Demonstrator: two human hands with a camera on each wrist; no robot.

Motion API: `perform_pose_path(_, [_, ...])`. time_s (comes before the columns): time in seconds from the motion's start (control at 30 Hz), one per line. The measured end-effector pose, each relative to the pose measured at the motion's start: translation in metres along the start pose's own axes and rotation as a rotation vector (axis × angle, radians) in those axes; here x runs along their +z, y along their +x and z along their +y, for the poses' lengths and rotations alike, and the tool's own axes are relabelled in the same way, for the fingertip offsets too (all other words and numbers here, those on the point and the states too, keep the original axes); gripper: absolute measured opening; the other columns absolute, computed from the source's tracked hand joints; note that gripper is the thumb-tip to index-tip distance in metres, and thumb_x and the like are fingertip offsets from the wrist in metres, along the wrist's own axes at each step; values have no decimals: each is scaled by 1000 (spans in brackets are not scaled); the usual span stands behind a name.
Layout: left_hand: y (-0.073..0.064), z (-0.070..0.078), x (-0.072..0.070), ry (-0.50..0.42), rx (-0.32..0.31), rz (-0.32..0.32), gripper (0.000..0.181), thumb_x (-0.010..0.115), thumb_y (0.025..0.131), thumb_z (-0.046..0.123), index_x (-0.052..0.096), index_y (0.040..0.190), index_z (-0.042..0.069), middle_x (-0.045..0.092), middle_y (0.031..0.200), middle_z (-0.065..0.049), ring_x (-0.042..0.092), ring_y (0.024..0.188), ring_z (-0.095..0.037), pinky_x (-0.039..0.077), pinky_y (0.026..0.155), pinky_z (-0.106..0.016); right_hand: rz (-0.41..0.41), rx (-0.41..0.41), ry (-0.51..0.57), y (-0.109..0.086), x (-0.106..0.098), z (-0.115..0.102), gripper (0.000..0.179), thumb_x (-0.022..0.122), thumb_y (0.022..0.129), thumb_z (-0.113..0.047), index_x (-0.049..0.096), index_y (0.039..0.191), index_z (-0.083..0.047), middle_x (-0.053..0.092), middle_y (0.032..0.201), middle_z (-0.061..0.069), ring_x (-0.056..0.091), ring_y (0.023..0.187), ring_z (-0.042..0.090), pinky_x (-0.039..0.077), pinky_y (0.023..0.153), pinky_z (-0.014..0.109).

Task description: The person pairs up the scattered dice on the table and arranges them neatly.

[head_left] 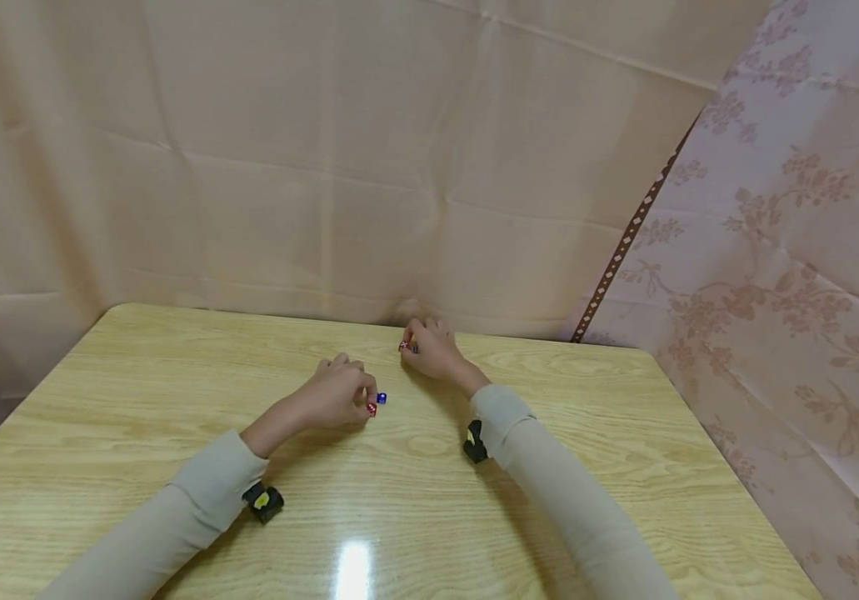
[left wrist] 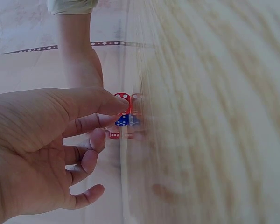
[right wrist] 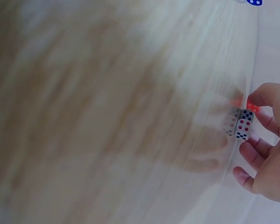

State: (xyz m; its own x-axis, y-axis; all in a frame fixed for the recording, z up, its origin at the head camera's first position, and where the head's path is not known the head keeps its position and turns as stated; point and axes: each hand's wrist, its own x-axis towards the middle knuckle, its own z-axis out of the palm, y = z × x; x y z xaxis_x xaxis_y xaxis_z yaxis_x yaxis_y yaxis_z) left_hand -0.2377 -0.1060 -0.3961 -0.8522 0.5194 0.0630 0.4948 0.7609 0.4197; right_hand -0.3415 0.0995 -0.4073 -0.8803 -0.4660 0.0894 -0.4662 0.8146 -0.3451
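My left hand (head_left: 335, 393) pinches a red die (head_left: 372, 410) between thumb and index finger, low at the tabletop. A blue die (head_left: 382, 398) sits right beside that red one. Farther back, near the table's rear edge, my right hand (head_left: 435, 350) pinches another red die (head_left: 403, 345) with thumb and forefinger. In the right wrist view, white dice with dark and red pips (right wrist: 243, 126) stand close against this red die, under the curled fingers; how many is hard to tell. The left wrist view shows a red die (left wrist: 114, 135) beyond the blue one.
The glossy wood-grain table (head_left: 249, 358) reflects the dice and hands. A beige curtain (head_left: 287, 167) hangs along its back edge, and a pink floral cloth (head_left: 796, 250) is at the right. Small black devices (head_left: 262, 502) are strapped at both wrists.
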Motion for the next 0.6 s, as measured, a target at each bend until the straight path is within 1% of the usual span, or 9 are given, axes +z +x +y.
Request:
perform_pose_path(0.3, [0,0,0,3,5,2,14,81,81,14,68,80,20,53,81,2,41,85,-20,29,79,-40,21,-37,35,-3,0,-4,13,64,99,-22,58,103,-11,56,113,13,43,116,32,31,99,47])
perform_pose_path(0.4, [0,-1,0,2,6,1,14,81,81,14,68,80,20,53,81,2,41,85,-20,29,79,-41,45,-53,64,-6,0,-4,13,65,97,-21,59,103,-11,57,119,14,43,117,33,32,98,48])
perform_pose_path(0.47, [0,-1,0,-1,4,-2,14,81,81,14,68,80,20,53,81,2,41,85,-20,29,79,-41,66,-67,82,-8,0,-4,13,66,96,-21,59,102,-11,57,118,14,44,117,33,33,97,48])
perform_pose_path(0.6, [0,0,-1,-3,-5,-6,13,81,81,14,69,81,19,52,81,2,41,85,-20,29,80,-41,100,-99,109,-13,-3,-5,15,68,94,-19,60,102,-11,59,108,12,47,111,30,34,95,46])
